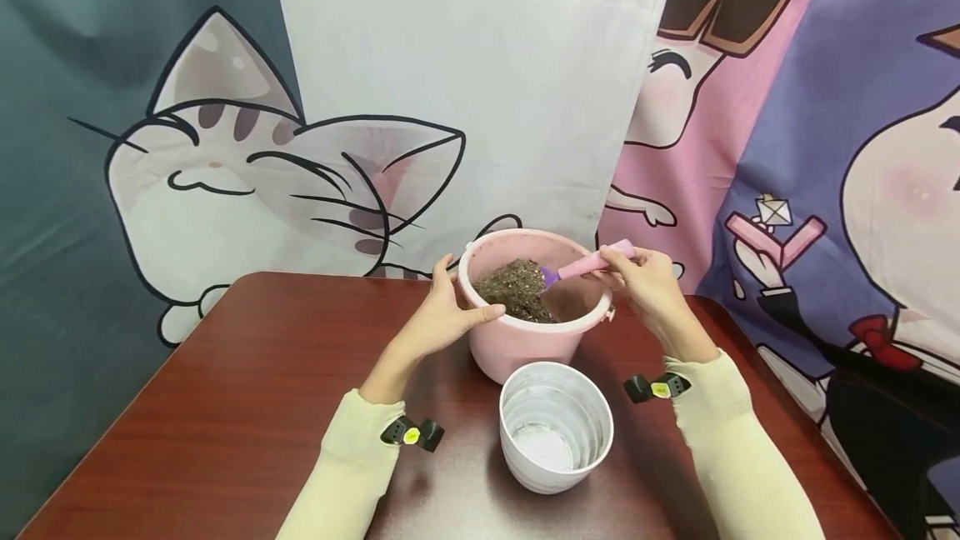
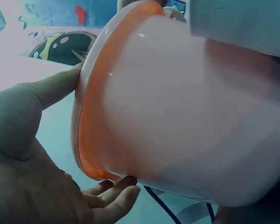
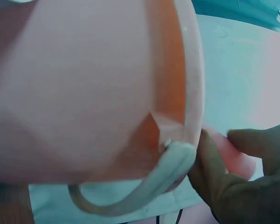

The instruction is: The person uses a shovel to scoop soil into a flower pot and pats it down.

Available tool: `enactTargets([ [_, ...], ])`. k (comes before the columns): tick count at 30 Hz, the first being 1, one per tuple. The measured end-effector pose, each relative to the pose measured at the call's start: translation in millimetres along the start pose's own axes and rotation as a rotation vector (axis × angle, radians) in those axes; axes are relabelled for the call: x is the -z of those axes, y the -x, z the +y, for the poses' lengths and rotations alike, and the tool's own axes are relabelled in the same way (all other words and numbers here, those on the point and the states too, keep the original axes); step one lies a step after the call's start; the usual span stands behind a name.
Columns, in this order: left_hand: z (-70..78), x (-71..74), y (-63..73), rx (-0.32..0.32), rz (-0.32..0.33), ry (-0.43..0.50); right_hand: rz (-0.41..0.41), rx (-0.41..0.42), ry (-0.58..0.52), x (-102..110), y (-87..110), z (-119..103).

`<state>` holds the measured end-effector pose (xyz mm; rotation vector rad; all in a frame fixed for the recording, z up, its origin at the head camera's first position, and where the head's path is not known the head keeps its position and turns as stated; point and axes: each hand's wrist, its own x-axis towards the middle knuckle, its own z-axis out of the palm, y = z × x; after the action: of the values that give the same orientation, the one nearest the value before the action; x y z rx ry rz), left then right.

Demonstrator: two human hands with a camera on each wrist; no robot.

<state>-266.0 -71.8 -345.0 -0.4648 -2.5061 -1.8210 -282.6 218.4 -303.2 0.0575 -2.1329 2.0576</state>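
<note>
A pink bucket point(image 1: 525, 348) holds dark, loose soil point(image 1: 513, 286) heaped toward its left side. My left hand point(image 1: 438, 319) grips the bucket's left rim, thumb on the edge and fingers along the outer wall, as the left wrist view also shows on the bucket point(image 2: 177, 107). Between thumb and fingers, my right hand point(image 1: 648, 282) pinches the pink handle of a small shovel point(image 1: 588, 263). Its purple blade dips into the soil, the tip hidden. In the right wrist view, the shovel handle point(image 3: 238, 163) shows beyond the rim. A white pot point(image 1: 551, 473) without soil stands in front of the bucket.
Everything stands on a reddish-brown table point(image 1: 300, 373). Behind it hangs a cartoon-printed cloth point(image 1: 510, 65), close to the bucket. The bucket's carrying handle point(image 3: 140, 196) hangs at its side in the right wrist view.
</note>
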Motion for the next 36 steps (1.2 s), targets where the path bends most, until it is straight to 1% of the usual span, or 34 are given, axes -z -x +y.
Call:
enactTargets([
  [1, -0.9, -0.5, 1.4, -0.016, 0.011, -0.01, -0.012, 0.022, -0.031, 2.0, 1.6, 1.6],
  [2, -1.4, -0.9, 3.3, -0.027, 0.024, -0.019, -0.04, 0.047, -0.074, 3.6, 3.4, 3.3],
  [3, -2.6, -1.5, 5.0, -0.04, 0.035, -0.027, -0.048, 0.072, -0.089, 5.1, 4.9, 5.2],
  [5, -5.5, -3.1, 9.2, -0.06, 0.054, -0.055, -0.082, 0.117, -0.156, 7.3, 7.5, 9.0],
  [7, -8.9, -5.6, 14.6, -0.075, 0.072, -0.08, -0.065, 0.138, -0.174, 8.5, 10.2, 12.7],
  [10, -13.4, -10.9, 25.7, -0.08, 0.084, -0.109, 0.013, 0.13, -0.208, 8.7, 13.8, 17.1],
  [12, -15.5, -14.7, 35.5, -0.077, 0.091, -0.133, 0.063, 0.12, -0.226, 8.7, 16.5, 18.9],
  [14, -16.8, -18.3, 47.0, -0.068, 0.091, -0.17, 0.081, 0.123, -0.261, 9.2, 19.4, 19.6],
  [16, -18.5, -21.9, 59.3, -0.068, 0.069, -0.202, 0.094, 0.132, -0.291, 10.6, 22.5, 19.8],
  [18, -20.3, -25.5, 71.9, -0.082, 0.02, -0.219, 0.094, 0.151, -0.316, 12.5, 25.8, 19.9],
  [21, -24.5, -32.0, 89.0, -0.13, -0.097, -0.216, 0.095, 0.201, -0.337, 15.6, 30.3, 20.1],
  [22, -25.8, -34.5, 94.0, -0.147, -0.132, -0.231, 0.107, 0.22, -0.348, 16.7, 31.8, 19.9],
  [24, -29.2, -40.1, 102.1, -0.176, -0.18, -0.295, 0.137, 0.256, -0.361, 19.2, 35.1, 18.5],
  [25, -30.8, -42.8, 104.8, -0.192, -0.194, -0.334, 0.125, 0.279, -0.346, 20.7, 36.7, 17.3],
  [28, -33.6, -49.6, 109.0, -0.22, -0.2, -0.45, 0.158, 0.301, -0.346, 25.0, 42.7, 11.5],
  [29, -34.0, -51.1, 109.4, -0.224, -0.198, -0.473, 0.149, 0.305, -0.332, 26.5, 45.0, 9.1],
  [31, -34.0, -52.6, 109.2, -0.233, -0.192, -0.493, 0.131, 0.301, -0.347, 29.0, 50.0, 4.1],
  [32, -33.7, -52.9, 109.1, -0.232, -0.193, -0.492, 0.143, 0.291, -0.378, 30.0, 52.7, 1.7],
  [36, -33.0, -52.8, 108.7, -0.245, -0.198, -0.489, 0.085, 0.28, -0.479, 33.5, 65.0, -6.8],
])
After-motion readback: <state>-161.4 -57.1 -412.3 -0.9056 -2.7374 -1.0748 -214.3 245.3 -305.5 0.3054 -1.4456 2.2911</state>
